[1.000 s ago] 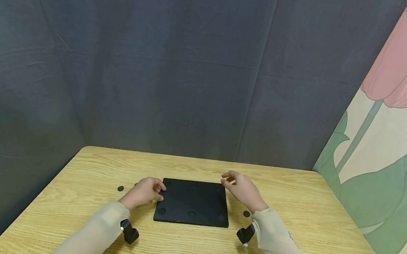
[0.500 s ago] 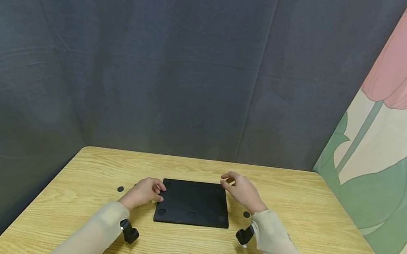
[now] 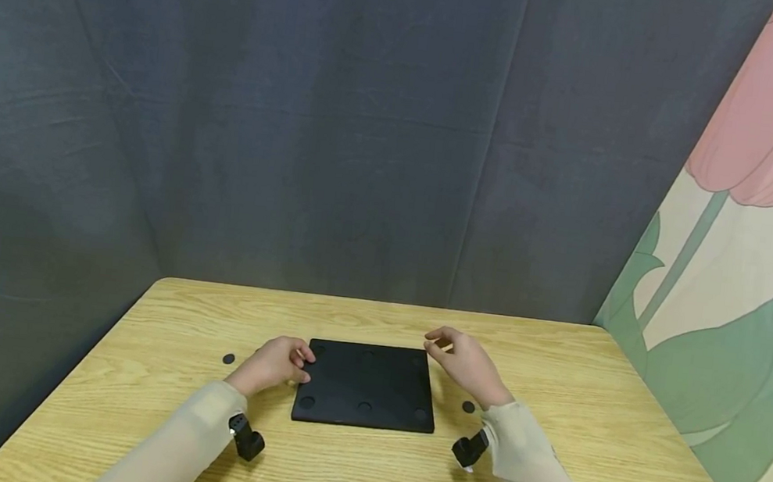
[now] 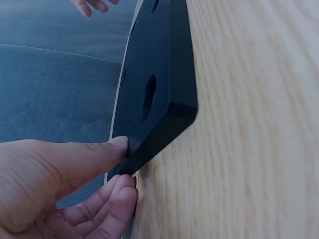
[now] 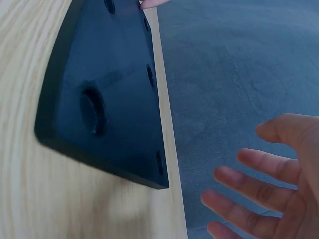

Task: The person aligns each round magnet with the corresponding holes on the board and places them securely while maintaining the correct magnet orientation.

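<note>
Flat black rectangular board (image 3: 371, 385) with round recesses (image 5: 93, 112), on yellowish wood-grain table (image 3: 348, 473), left hand (image 3: 272, 362) pinching the board's left edge, right hand (image 3: 468, 366) wide, loosely spread near its far right corner

One board (image 3: 367, 376) lies on one table (image 3: 362, 474). Six recesses (image 3: 364, 407) show in the board: three along its far side, three along its near side. Two discs show whole, one (image 3: 229, 359) left of the board, one (image 3: 469, 407) right of it; one dark sliver (image 3: 258, 351), mostly hidden, also lies left. Two hands flank the board: one left hand (image 3: 275, 363), one right hand (image 3: 465, 363).
</note>
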`<state>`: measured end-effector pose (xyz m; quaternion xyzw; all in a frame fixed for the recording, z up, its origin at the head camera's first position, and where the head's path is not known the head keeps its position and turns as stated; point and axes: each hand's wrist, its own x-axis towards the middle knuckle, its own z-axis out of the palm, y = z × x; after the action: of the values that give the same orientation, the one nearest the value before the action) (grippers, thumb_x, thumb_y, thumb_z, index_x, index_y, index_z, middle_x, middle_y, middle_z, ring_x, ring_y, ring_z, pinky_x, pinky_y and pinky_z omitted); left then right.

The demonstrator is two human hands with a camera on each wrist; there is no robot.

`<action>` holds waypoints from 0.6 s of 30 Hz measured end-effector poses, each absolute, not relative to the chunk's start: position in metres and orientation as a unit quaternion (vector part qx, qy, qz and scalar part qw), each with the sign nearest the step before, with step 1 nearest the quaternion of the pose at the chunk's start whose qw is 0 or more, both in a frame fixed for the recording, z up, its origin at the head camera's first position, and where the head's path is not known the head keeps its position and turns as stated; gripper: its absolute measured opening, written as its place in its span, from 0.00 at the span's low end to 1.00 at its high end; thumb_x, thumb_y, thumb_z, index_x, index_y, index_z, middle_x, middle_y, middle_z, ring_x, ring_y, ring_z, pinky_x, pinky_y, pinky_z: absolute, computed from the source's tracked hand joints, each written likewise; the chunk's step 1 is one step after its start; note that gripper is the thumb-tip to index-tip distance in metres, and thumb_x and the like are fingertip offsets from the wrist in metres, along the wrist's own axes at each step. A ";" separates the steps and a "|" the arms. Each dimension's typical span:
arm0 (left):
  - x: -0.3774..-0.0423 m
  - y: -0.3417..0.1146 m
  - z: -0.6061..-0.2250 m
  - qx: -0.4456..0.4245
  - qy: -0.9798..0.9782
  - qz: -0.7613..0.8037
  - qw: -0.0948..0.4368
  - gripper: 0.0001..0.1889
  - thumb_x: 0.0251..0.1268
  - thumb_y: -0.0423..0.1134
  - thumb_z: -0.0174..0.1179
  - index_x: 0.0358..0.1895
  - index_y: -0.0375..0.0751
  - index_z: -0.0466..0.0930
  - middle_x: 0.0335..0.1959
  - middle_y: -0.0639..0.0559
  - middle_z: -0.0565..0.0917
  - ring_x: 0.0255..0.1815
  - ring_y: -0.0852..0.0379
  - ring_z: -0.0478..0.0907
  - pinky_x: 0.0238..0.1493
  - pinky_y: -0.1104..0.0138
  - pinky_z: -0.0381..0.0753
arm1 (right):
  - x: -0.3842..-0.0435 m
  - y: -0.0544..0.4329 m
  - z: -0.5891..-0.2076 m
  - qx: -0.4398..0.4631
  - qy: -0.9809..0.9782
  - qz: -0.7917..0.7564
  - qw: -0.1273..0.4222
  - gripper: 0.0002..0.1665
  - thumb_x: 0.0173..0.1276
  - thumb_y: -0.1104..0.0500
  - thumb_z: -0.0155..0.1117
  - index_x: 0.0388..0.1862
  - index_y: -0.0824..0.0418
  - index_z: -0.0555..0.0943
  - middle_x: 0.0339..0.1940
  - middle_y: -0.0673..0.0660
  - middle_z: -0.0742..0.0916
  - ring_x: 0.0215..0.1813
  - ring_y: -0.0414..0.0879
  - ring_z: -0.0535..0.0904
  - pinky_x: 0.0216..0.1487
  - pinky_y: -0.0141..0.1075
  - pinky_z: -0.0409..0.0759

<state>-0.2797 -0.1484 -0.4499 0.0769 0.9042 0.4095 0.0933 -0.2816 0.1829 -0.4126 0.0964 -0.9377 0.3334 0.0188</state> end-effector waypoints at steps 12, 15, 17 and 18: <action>-0.279 -0.152 -0.449 0.080 0.897 0.422 0.105 0.12 0.55 0.28 0.68 0.43 0.38 0.82 0.32 0.48 0.77 0.32 0.55 0.72 0.31 0.65 0.73 | -0.276 0.196 -0.417 0.097 -0.925 0.365 0.035 0.17 0.73 0.51 0.57 0.55 0.55 0.80 0.48 0.55 0.85 0.46 0.50 0.81 0.48 0.46 0.79; -0.279 -0.151 -0.449 0.082 0.897 0.422 0.105 0.12 0.55 0.28 0.69 0.42 0.39 0.82 0.32 0.49 0.77 0.32 0.55 0.72 0.31 0.65 0.73 | -0.274 0.199 -0.419 0.099 -0.921 0.376 0.041 0.16 0.73 0.53 0.57 0.55 0.57 0.80 0.48 0.56 0.85 0.47 0.51 0.82 0.48 0.45 0.80; -0.280 -0.151 -0.449 0.082 0.896 0.423 0.106 0.12 0.55 0.29 0.69 0.42 0.40 0.82 0.32 0.49 0.77 0.32 0.55 0.72 0.32 0.65 0.73 | -0.272 0.203 -0.421 0.099 -0.918 0.382 0.043 0.16 0.73 0.54 0.57 0.56 0.58 0.79 0.48 0.57 0.84 0.48 0.52 0.82 0.47 0.45 0.80; -0.280 -0.150 -0.449 0.082 0.896 0.423 0.106 0.12 0.55 0.29 0.69 0.42 0.40 0.82 0.32 0.49 0.77 0.32 0.55 0.72 0.32 0.65 0.74 | -0.271 0.205 -0.422 0.097 -0.917 0.385 0.045 0.16 0.73 0.55 0.57 0.56 0.59 0.79 0.48 0.57 0.84 0.48 0.52 0.82 0.46 0.44 0.80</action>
<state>-0.2798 -0.1503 -0.4491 0.0823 0.8961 0.4229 0.1064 -0.2705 0.2051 -0.4223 0.0967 -0.9167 0.3852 0.0449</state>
